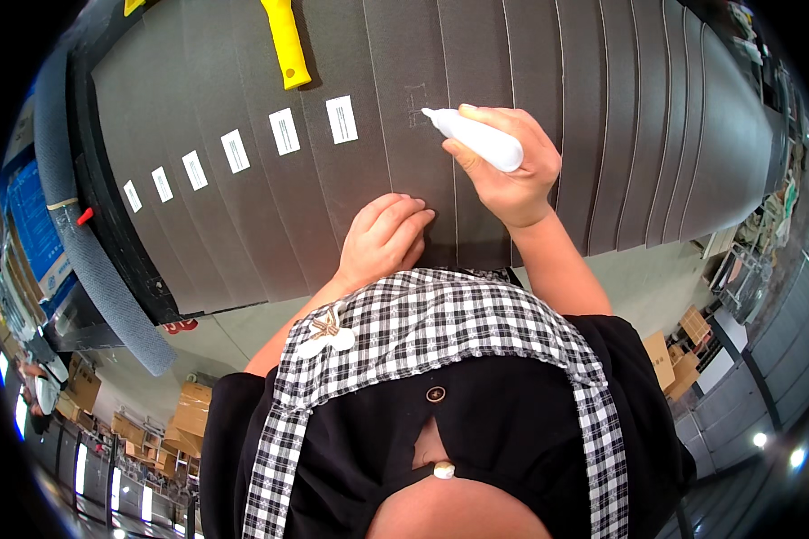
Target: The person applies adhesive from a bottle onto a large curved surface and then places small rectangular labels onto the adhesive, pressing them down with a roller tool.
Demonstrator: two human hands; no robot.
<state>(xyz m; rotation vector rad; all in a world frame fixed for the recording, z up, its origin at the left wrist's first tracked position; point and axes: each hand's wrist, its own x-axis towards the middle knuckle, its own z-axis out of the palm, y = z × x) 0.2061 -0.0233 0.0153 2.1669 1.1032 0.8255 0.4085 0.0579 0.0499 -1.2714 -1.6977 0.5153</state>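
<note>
White squeeze bottle between the right fingers

The left head-worn fisheye camera looks steeply down over the black-and-white gingham apron (near the lens) onto the overlapping dark brown sheets beyond.

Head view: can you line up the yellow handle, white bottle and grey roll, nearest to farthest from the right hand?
1. White bottle: held in the right hand.
2. Yellow handle: up and left.
3. Grey roll: far left.
</note>
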